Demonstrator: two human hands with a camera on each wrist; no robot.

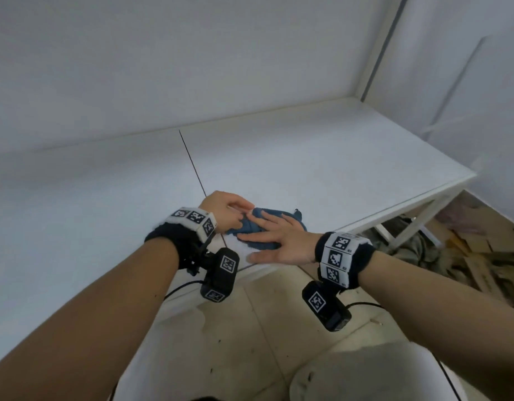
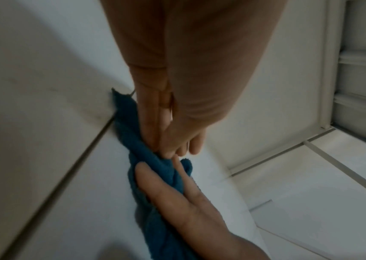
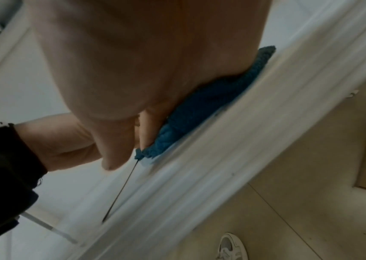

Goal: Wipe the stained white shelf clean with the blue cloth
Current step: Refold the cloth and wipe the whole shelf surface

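The blue cloth lies bunched on the white shelf, close to its front edge and just right of a dark seam. My left hand pinches the cloth's left end with curled fingers. My right hand lies flat on top of it, fingers straight and spread. In the left wrist view my left hand grips the cloth while straight fingers of the right hand rest on it. Under my right hand the cloth shows at the shelf edge, with the left hand beside it. No stain is plain to see.
A white wall backs the shelf, and a side panel closes it on the right. Below the front edge is a tiled floor. Cardboard scraps lie under the shelf's right end. A shoe stands on the floor.
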